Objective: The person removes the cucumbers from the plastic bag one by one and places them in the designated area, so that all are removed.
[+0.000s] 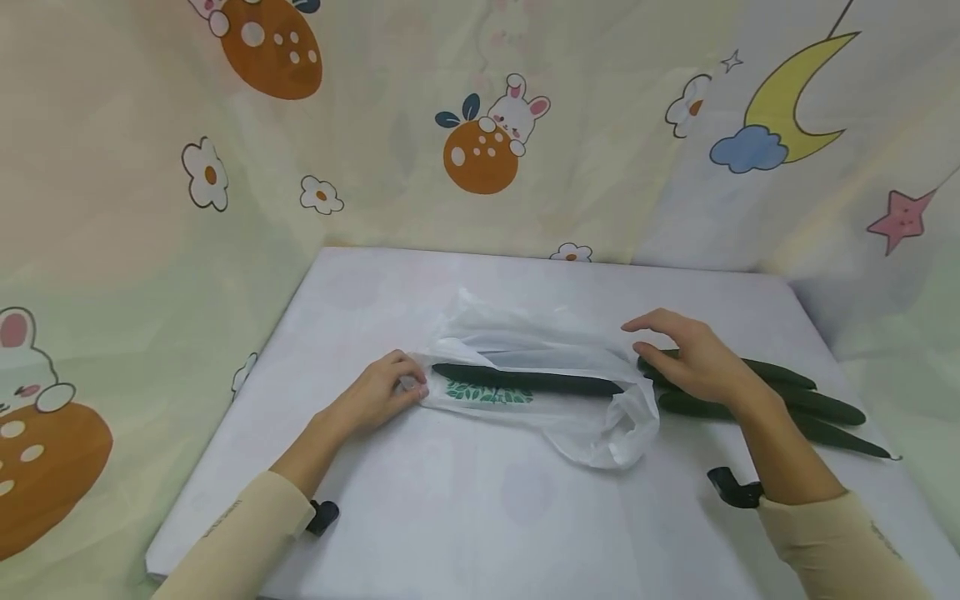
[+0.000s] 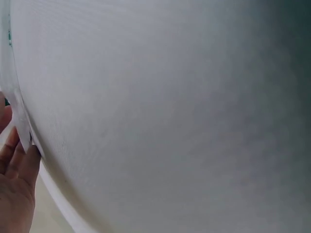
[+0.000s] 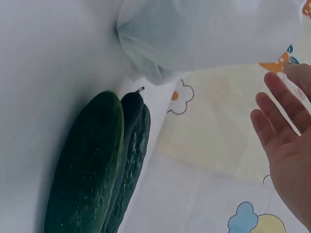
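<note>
The left hand is pinching the left end of a thin white plastic bag, with the thumb on one side and the fingers on the other. The bag is lying near the middle of a white table, and it is looking crinkly and bunched up at its right end. A long dark green cucumber is lying sideways along the bag, with white plastic showing above and below it. A green leafy print is showing on the bag just below the cucumber. The right hand is holding nothing; its fingers are spreading apart, and it is hanging in the air to the right of the bag. Three more cucumbers are lying close together on the table by the bag's right end, and the right hand is hiding part of them in the head view. A tan sleeve is covering each forearm, and behind the table a pale cloth is showing bunnies, flowers and a yellow moon.
</note>
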`<state>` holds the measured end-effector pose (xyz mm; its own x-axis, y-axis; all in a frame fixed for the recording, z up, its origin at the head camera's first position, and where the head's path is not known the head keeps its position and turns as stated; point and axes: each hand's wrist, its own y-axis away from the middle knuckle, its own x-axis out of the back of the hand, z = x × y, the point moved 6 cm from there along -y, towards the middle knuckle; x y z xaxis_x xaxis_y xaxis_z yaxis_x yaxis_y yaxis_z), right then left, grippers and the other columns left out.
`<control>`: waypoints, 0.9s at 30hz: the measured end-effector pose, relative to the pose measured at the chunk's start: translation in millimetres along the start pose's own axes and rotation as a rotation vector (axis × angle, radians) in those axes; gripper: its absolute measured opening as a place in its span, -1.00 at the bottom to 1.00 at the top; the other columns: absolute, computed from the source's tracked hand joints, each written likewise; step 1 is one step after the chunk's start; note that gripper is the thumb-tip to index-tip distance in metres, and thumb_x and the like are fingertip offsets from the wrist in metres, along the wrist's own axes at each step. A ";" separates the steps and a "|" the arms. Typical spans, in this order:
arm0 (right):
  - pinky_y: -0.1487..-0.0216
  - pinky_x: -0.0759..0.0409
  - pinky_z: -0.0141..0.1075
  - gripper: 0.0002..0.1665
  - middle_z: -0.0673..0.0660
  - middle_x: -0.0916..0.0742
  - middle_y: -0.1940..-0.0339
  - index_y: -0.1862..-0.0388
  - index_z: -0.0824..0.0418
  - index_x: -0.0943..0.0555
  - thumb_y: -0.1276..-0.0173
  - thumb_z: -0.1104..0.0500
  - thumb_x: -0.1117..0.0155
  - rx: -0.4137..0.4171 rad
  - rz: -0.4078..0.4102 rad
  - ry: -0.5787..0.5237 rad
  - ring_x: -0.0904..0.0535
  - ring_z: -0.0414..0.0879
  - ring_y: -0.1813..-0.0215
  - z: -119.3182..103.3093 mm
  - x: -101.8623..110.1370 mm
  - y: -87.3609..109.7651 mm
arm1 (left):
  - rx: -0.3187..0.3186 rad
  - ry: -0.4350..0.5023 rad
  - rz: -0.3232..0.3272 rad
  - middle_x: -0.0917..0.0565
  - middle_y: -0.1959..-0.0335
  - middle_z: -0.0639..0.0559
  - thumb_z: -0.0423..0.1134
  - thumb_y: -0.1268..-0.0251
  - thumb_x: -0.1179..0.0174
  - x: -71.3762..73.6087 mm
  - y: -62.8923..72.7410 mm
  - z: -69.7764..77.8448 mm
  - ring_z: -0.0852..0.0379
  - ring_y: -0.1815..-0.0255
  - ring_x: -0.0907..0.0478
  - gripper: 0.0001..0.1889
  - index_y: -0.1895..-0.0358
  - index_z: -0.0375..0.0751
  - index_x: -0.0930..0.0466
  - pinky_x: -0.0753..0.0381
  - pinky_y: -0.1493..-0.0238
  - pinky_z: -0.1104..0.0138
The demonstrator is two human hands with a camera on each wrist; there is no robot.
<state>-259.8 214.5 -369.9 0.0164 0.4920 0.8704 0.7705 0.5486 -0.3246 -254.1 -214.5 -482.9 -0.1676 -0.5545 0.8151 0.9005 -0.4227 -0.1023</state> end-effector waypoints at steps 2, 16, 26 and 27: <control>-0.17 -0.49 -0.49 -0.60 0.01 -0.74 -0.10 -0.19 0.10 -0.64 -0.41 0.34 -0.35 0.010 0.004 -0.011 -0.64 -0.05 -0.14 -2.2 -1.7 -1.0 | -0.004 -0.006 -0.004 -0.57 0.02 0.11 -0.14 -0.36 -0.39 -0.2 -0.6 0.9 0.07 -0.07 -0.55 -0.89 0.15 0.03 -0.68 -0.54 -0.15 0.08; -0.13 -0.60 -0.36 -0.60 0.04 -0.77 -0.08 -0.18 0.09 -0.65 -0.41 0.36 -0.35 0.077 0.000 -0.122 -0.67 -0.01 -0.15 -32.0 -19.5 -18.5 | 0.015 -0.018 -0.026 -0.54 0.02 0.10 -0.15 -0.26 -0.47 -2.2 -3.7 1.1 0.04 -0.10 -0.54 -0.85 0.21 0.02 -0.67 -0.53 -0.19 0.08; -0.18 -0.65 -0.11 -0.60 0.11 -0.74 -0.11 -0.21 0.12 -0.62 -0.44 0.37 -0.30 0.160 -0.085 -0.309 -0.70 0.07 -0.13 -58.0 -44.4 -29.5 | 0.014 -0.035 -0.030 -0.55 0.00 0.07 -0.15 -0.26 -0.47 -1.9 -2.2 3.5 -0.01 -0.13 -0.55 -0.84 0.20 -0.01 -0.67 -0.53 -0.21 0.02; -0.18 -0.65 -0.12 -0.60 0.12 -0.74 -0.10 -0.21 0.13 -0.62 -0.45 0.38 -0.29 0.169 -0.087 -0.328 -0.70 0.07 -0.11 -59.4 -47.5 -29.6 | 0.016 -0.036 -0.032 -0.55 0.00 0.07 -0.14 -0.27 -0.47 -2.5 -2.0 3.1 -0.01 -0.13 -0.55 -0.84 0.20 0.00 -0.67 -0.53 -0.22 0.03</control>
<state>-245.5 134.8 -379.7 -0.2708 0.6142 0.7412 0.6433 0.6883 -0.3353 -254.2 -210.1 -482.9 -0.1822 -0.5145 0.8379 0.9013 -0.4280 -0.0667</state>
